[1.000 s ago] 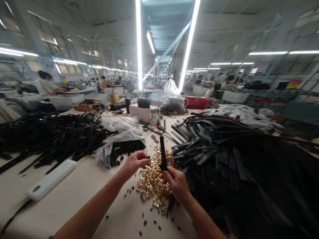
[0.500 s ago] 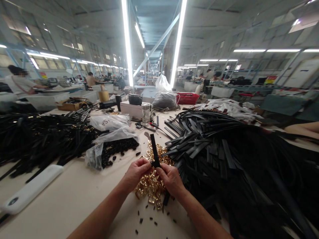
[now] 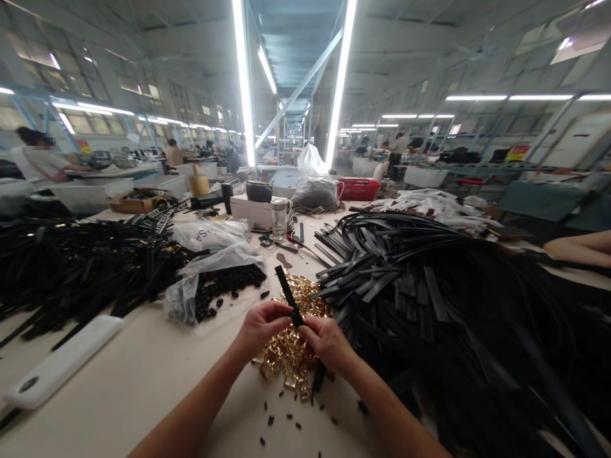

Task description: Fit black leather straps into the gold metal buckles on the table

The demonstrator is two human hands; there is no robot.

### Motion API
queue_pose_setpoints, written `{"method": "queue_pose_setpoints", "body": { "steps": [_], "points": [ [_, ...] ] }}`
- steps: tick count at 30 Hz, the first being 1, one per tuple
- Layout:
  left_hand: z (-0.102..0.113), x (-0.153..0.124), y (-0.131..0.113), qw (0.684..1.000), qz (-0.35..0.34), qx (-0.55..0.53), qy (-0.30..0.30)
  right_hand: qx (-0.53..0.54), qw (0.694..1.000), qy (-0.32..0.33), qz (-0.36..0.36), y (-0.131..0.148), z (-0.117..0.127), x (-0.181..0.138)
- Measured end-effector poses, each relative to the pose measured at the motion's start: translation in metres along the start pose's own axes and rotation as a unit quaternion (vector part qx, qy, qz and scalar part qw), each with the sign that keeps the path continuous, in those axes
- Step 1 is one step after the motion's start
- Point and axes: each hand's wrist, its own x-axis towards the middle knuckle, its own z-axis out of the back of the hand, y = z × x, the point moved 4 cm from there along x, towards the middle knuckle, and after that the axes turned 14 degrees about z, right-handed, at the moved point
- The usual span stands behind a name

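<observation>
Both of my hands meet over a heap of gold metal buckles (image 3: 305, 294). Between them a black strap (image 3: 287, 289) points up and slightly left, its free end above the heap. My right hand (image 3: 327, 340) pinches the strap's lower part between thumb and fingers. My left hand (image 3: 263, 324) is closed at the strap's left side, its fingertips pressed against it; whether a small part is also in them is hidden. A dark length of strap (image 3: 318, 376) hangs below my right hand. Several small black pieces (image 3: 289, 417) lie scattered on the table in front.
A large pile of black straps (image 3: 405, 286) spreads to the right, another dark pile (image 3: 86, 267) to the left. A plastic bag (image 3: 184, 296) spills small black parts (image 3: 229, 286). A glass bottle (image 3: 279, 219) stands behind; a white device (image 3: 67, 362) lies at left. Another person's arm (image 3: 580, 248) rests at far right.
The strap's upper end has tipped to the left and dropped a little. My left fingers have shifted slightly up along it, while my right hand stays almost in place.
</observation>
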Motion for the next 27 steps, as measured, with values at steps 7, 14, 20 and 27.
{"method": "queue_pose_setpoints", "body": {
  "steps": [7, 14, 20, 27],
  "points": [
    [-0.001, 0.005, 0.012, 0.996, -0.004, 0.08, 0.04, -0.082, 0.995, 0.016, 0.049, 0.004, 0.002, 0.0],
    [-0.004, 0.006, 0.019, 0.993, -0.023, 0.117, 0.023, 0.01, 1.0, -0.004, 0.026, 0.005, -0.003, 0.002],
    [-0.006, 0.0, 0.007, 0.968, -0.115, 0.221, -0.033, 0.03, 0.998, 0.023, 0.04, 0.012, -0.003, 0.0],
    [-0.01, 0.0, 0.014, 0.993, -0.052, 0.109, -0.017, 0.038, 0.998, -0.044, 0.033, 0.013, 0.003, 0.001]
  ]
}}
